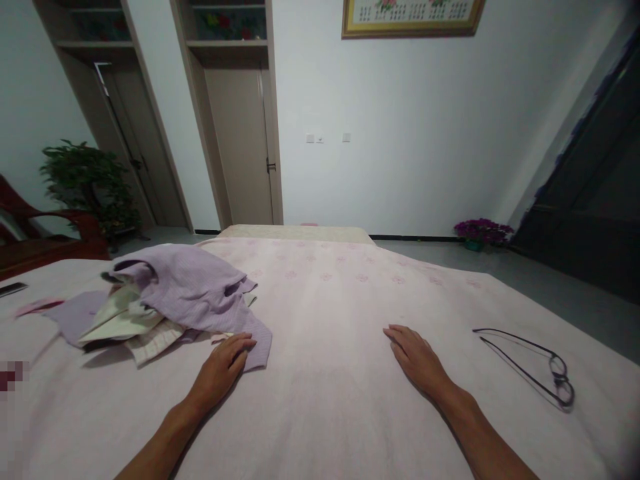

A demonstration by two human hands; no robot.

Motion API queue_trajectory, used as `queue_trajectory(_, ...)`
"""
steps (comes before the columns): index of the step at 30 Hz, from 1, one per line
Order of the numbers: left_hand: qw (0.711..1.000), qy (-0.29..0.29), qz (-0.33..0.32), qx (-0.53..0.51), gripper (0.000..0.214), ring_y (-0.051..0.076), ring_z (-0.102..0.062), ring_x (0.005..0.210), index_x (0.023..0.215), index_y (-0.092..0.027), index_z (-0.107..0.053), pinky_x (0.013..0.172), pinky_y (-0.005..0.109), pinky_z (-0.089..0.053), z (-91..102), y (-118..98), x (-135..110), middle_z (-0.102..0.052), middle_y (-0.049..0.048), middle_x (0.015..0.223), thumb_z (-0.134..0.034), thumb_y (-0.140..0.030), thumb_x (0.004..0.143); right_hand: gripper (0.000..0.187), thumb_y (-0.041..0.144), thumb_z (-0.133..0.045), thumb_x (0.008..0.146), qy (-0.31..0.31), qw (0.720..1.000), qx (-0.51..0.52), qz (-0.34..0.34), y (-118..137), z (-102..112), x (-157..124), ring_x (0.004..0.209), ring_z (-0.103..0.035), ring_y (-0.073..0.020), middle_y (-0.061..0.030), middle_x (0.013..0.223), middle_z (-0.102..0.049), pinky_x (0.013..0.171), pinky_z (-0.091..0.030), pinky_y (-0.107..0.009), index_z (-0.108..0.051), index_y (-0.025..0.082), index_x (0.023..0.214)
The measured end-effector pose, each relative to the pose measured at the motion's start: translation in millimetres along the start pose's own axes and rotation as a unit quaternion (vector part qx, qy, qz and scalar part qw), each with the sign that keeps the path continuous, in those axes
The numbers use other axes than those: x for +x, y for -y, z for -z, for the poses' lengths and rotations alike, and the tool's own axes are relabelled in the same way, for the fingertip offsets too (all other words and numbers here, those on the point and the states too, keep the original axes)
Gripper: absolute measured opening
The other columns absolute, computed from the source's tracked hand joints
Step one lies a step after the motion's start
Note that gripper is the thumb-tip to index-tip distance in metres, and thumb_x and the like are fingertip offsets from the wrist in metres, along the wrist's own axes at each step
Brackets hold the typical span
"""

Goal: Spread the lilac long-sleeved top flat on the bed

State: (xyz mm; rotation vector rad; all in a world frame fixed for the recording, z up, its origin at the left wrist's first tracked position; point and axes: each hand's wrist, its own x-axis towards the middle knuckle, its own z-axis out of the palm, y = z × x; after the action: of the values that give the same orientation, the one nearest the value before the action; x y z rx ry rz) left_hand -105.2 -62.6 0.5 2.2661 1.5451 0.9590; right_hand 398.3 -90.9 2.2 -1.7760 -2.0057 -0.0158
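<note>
1. The left hand (pixel 223 367) lies flat, its fingers close together, with the tips resting on a corner of the crumpled lilac ribbed fabric top (pixel 190 287).
2. The right hand (pixel 417 360) lies flat with fingers together on the pale pink bedsheet (pixel 325 407). The thin black-framed glasses (pixel 545 363) lie well right of them.

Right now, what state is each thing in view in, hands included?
left hand: open, flat, fingertips on the lavender garment's edge
right hand: open, flat on the sheet, holding nothing
lavender garment: crumpled, unfolded, on top of the pile
cream clothes: rumpled under it
glasses: arms unfolded, lying apart from the right hand
sheet: spread flat
door: shut
</note>
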Motion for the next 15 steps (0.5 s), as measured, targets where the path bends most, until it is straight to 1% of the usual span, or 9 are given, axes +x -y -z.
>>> queue_trajectory(5, 0.999, -0.022, 0.018, -0.038, 0.033, 0.025, -0.064, 0.12, 0.112, -0.025, -0.075, 0.109, 0.046, -0.047, 3.2, -0.7, 0.3, -0.072, 0.0069, 0.124, -0.051, -0.036, 0.092, 0.042, 0.031, -0.04, 0.096, -0.006, 1.0, 0.011, -0.004, -2.6, -0.7, 0.8, 0.129, -0.055, -0.0255, -0.0086, 0.138, -0.062, 0.109, -0.043, -0.049, -0.065, 0.026, 0.129)
queue_trajectory(9, 0.994, -0.063, 0.044, -0.073, 0.032, 0.026, -0.066, 0.114, 0.112, -0.024, -0.074, 0.104, 0.044, -0.05, 6.8, -1.8, 0.5, -0.074, 0.007, 0.117, -0.053, -0.035, 0.09, 0.042, 0.033, -0.04, 0.096, -0.016, 1.0, 0.012, -0.003, -3.8, -1.6, 1.3, 0.129, -0.055, -0.0258, -0.0086, 0.137, -0.063, 0.109, -0.043, -0.049, -0.067, 0.025, 0.127)
queue_trajectory(12, 0.986, -0.109, 0.083, -0.099, 0.034, 0.026, -0.065, 0.113, 0.113, -0.023, -0.072, 0.103, 0.044, -0.05, 8.8, -2.8, 0.9, -0.072, 0.0077, 0.118, -0.053, -0.037, 0.09, 0.042, 0.034, -0.04, 0.095, -0.024, 1.0, 0.011, -0.002, -4.5, -2.8, 1.5, 0.128, -0.056, -0.0263, -0.0085, 0.136, -0.063, 0.108, -0.045, -0.049, -0.067, 0.026, 0.126)
queue_trajectory(15, 0.961, -0.194, 0.146, -0.134, 0.043, 0.027, -0.063, 0.115, 0.125, -0.02, -0.064, 0.104, 0.046, -0.048, 11.3, -0.4, 3.1, -0.066, 0.0106, 0.124, -0.052, -0.041, 0.09, 0.042, 0.034, -0.04, 0.094, -0.028, 1.0, 0.012, -0.002, -5.2, -3.7, 1.7, 0.127, -0.057, -0.0264, -0.0077, 0.136, -0.064, 0.107, -0.045, -0.049, -0.068, 0.027, 0.124)
